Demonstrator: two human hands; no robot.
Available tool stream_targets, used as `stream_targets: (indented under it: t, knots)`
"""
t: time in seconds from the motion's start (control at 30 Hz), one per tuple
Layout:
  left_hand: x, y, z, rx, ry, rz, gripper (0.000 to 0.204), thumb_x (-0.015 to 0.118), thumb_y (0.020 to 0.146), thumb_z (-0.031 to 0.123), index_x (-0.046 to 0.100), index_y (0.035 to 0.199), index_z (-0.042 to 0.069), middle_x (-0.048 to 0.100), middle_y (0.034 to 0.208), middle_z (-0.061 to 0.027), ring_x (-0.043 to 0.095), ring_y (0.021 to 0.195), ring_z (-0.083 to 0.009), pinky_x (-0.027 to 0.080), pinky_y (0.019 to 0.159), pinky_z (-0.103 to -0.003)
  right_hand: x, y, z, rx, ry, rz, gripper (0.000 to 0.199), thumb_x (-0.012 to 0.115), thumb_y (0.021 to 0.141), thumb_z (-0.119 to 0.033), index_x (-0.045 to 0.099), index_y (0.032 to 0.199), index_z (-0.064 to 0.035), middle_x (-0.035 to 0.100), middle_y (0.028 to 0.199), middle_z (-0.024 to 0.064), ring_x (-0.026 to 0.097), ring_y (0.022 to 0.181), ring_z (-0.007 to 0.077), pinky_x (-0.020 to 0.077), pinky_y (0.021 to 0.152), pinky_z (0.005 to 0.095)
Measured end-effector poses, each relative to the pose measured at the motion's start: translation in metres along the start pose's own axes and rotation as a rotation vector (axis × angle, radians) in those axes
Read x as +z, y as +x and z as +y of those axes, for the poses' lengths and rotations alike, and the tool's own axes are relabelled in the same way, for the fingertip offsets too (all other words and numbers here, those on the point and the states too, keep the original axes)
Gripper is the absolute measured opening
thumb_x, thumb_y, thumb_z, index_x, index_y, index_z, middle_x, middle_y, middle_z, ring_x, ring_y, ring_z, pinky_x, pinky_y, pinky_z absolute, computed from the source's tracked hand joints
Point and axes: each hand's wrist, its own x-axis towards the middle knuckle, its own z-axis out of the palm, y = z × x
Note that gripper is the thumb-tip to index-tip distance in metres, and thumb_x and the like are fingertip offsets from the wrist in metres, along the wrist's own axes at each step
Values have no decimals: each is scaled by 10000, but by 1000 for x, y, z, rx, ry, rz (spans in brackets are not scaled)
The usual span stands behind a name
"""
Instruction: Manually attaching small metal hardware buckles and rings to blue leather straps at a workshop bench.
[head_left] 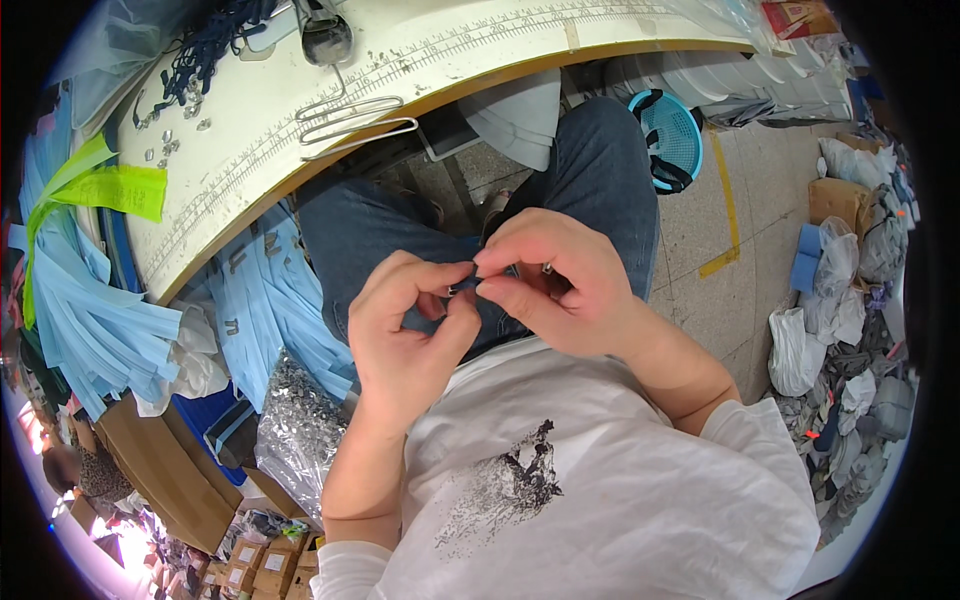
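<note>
Over my lap, both hands meet fingertip to fingertip. My left hand (405, 320) pinches a small dark piece (469, 281) between thumb and forefinger. My right hand (570, 285) pinches the same piece from the other side. Small silver glints show by the fingers of each hand; most of the piece is hidden, so its exact kind does not show. On the table ahead lie a tangle of dark blue cords (205, 50) and several small shiny silver pieces (170, 148). A clear bag of small silver pieces (295, 425) stands beside my left forearm.
The white table (250, 150) has a printed ruler edge and a bent wire rack (355, 122). Light blue fabric strips (95, 290) and a neon yellow strip (120, 190) hang at left. A blue basket (670, 140) stands on the floor; bags and scraps (850, 400) pile up right.
</note>
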Motion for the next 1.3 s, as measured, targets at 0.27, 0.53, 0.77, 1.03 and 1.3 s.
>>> stream_targets:
  t: [0.27,0.53,0.77,1.03,1.3]
  knots:
    - [2,0,1,-37,-113,-16,185,708,762,-67,665,937,-28,584,772,-29,507,635,-73,420,584,-196,4,-3,5,-2,-83,100,233,678,808,57,618,1012,-36,616,914,60,444,557,51,348,473,197]
    - [0,-5,-3,-194,-205,-14,129,701,829,-38,661,952,-39,630,816,-24,513,666,-45,417,592,-179,-2,2,21,-354,-250,92,245,738,744,38,651,953,-55,668,888,83,618,645,157,467,524,245]
    - [-1,-2,-3,-171,-205,-21,151,689,834,-56,664,983,-41,652,870,-48,556,721,-52,449,649,-182,-6,1,6,-145,-156,15,197,740,770,-10,661,946,-50,657,867,66,572,608,129,430,504,238]
    - [4,0,0,-37,-158,22,217,717,785,-83,667,991,-35,663,906,-69,563,709,-71,468,661,-199,-10,7,6,104,-58,-102,136,706,844,-43,643,961,-17,583,833,21,466,610,38,350,519,183]
    - [2,-4,-6,134,24,10,274,699,755,-161,638,991,-37,636,1001,-111,560,767,-99,469,681,-206,0,-1,10,315,385,41,71,664,896,-73,633,917,-13,603,781,-32,487,595,0,361,498,169]
